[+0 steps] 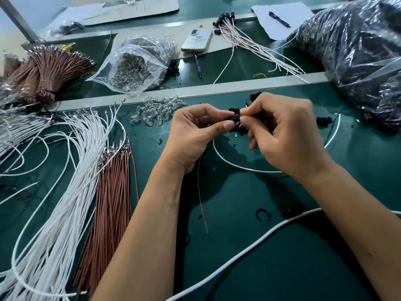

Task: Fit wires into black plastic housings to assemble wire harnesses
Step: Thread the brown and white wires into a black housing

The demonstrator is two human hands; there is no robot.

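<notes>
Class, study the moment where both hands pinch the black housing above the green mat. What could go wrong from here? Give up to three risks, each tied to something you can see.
1. The white wire loops across the mat under the right hand; a wrist could snag it.
2. The brown wire hangs loose below the left hand and may pull free of the black housing.
3. Black scraps litter the green mat and could get mixed up with good parts.

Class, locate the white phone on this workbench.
In the head view, the white phone lies at upper centre, right of the clear bag of terminals and just above a black pen.
</notes>
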